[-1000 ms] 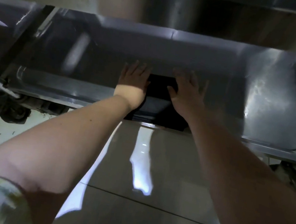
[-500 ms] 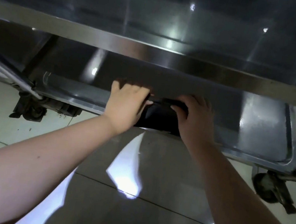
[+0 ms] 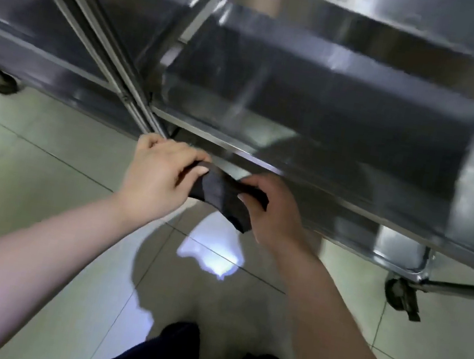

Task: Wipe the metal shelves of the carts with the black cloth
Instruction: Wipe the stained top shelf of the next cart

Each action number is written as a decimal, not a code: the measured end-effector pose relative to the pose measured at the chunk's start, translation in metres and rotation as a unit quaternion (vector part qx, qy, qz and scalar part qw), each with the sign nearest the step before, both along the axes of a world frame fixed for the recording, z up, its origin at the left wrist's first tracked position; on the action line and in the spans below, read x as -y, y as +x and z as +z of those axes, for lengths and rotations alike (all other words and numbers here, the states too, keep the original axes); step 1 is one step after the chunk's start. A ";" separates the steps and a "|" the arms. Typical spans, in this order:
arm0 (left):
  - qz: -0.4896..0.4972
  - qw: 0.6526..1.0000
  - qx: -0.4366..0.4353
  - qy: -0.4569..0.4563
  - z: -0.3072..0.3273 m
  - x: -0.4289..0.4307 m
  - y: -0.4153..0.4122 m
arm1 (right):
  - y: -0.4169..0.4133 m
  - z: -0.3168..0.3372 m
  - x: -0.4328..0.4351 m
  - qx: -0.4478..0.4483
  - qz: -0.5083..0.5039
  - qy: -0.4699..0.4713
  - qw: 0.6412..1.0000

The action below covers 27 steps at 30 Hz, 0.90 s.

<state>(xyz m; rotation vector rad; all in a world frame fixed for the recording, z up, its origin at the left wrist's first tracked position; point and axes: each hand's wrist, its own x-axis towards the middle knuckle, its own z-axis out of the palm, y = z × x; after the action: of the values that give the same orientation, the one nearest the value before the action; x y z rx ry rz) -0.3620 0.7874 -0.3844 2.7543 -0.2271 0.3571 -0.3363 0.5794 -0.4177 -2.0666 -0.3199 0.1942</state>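
Both hands [image 3: 155, 178] [image 3: 274, 213] pinch the cloth [image 3: 223, 196] off the shelf [image 3: 297, 145]; soft, light, floppy; best gripped by bunched edges.

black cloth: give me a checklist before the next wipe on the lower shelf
1. Grip on black cloth by left hand and right hand: ok, fingers of both pinch it.
2. Cloth touching the lower shelf: not ok, held off it, in front of its rim.
3. Cloth spread flat: not ok, bunched.
4. Shelf already clean: cannot tell, glare and blur.
5. Caster locked: cannot tell.
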 end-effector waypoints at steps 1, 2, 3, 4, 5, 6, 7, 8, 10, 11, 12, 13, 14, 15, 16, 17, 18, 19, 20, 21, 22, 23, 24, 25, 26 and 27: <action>-0.003 1.000 0.021 -0.002 0.038 -0.008 -0.004 | -0.004 0.035 -0.008 0.011 -0.008 0.018 1.000; -0.005 0.999 0.044 0.001 0.076 -0.015 -0.007 | -0.006 0.073 -0.016 0.034 -0.012 0.038 0.999; -0.005 0.998 0.063 0.006 0.116 -0.022 -0.010 | -0.009 0.111 -0.023 0.065 -0.015 0.054 0.996; -0.001 0.997 0.075 0.010 0.157 -0.028 -0.011 | -0.011 0.151 -0.030 0.101 -0.014 0.065 0.993; 0.008 0.997 0.079 0.007 0.198 -0.035 -0.012 | -0.012 0.191 -0.037 0.136 -0.014 0.072 0.988; 0.018 0.997 0.080 -0.001 0.238 -0.041 -0.011 | -0.012 0.231 -0.045 0.168 -0.016 0.075 0.983; 0.028 0.996 0.084 -0.008 0.278 -0.047 -0.009 | -0.010 0.270 -0.053 0.195 -0.023 0.072 0.978; 0.038 0.995 0.089 -0.010 0.318 -0.052 -0.007 | -0.006 0.309 -0.060 0.214 -0.030 0.070 0.974; 0.045 0.994 0.097 -0.001 0.396 -0.060 -0.004 | 0.006 0.384 -0.070 0.225 -0.024 0.068 0.972; 0.040 0.994 0.099 0.006 0.433 -0.062 -0.003 | 0.011 0.422 -0.073 0.214 -0.017 0.057 0.975; 0.036 0.994 0.099 0.015 0.467 -0.063 -0.002 | 0.015 0.458 -0.075 0.202 -0.012 0.043 0.978; 0.033 0.994 0.103 0.025 0.500 -0.064 0.000 | 0.019 0.492 -0.075 0.199 -0.008 0.036 0.979; 0.030 0.992 0.113 0.034 0.532 -0.065 0.001 | 0.023 0.525 -0.074 0.211 -0.007 0.034 0.977; 0.028 0.991 0.124 0.044 0.565 -0.064 0.001 | 0.026 0.558 -0.073 0.227 -0.010 0.036 0.973; 0.029 0.990 0.133 0.046 0.593 -0.063 0.001 | 0.026 0.586 -0.072 0.237 -0.008 0.036 0.971; 0.030 0.987 0.152 0.050 0.629 -0.060 -0.003 | 0.024 0.623 -0.069 0.261 -0.007 0.043 0.964; 0.031 0.985 0.161 0.050 0.655 -0.056 -0.002 | 0.026 0.648 -0.066 0.273 -0.012 0.048 0.961; 0.031 0.984 0.170 0.048 0.675 -0.051 0.000 | 0.030 0.667 -0.064 0.271 -0.026 0.058 0.961; 0.024 0.982 0.181 0.041 0.702 -0.047 -0.002 | 0.027 0.694 -0.060 0.274 -0.037 0.086 0.957; 0.016 0.979 0.201 0.038 0.730 -0.042 -0.004 | 0.022 0.720 -0.055 0.280 -0.060 0.117 0.951; 0.006 0.974 0.223 0.043 0.760 -0.039 -0.005 | 0.018 0.746 -0.051 0.292 -0.082 0.142 0.942; -0.005 0.968 0.247 0.049 0.790 -0.035 -0.006 | 0.014 0.772 -0.048 0.322 -0.105 0.155 0.928; -0.013 0.962 0.267 0.046 0.818 -0.030 -0.007 | 0.009 0.796 -0.045 0.359 -0.123 0.159 0.911; -0.018 0.959 0.282 0.037 0.842 -0.025 -0.008 | 0.004 0.819 -0.043 0.396 -0.133 0.157 0.895; -0.015 0.955 0.295 0.030 0.861 -0.024 -0.010 | 0.000 0.842 -0.043 0.427 -0.135 0.148 0.882; -0.003 0.952 0.306 0.020 0.874 -0.026 -0.011 | -0.004 0.861 -0.044 0.443 -0.130 0.134 0.877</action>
<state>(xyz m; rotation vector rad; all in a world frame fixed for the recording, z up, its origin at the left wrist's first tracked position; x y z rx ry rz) -0.3732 0.8136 0.4897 2.5959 -0.3966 1.2120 -0.3408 0.6237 0.4434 -1.7740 -0.5706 -0.9428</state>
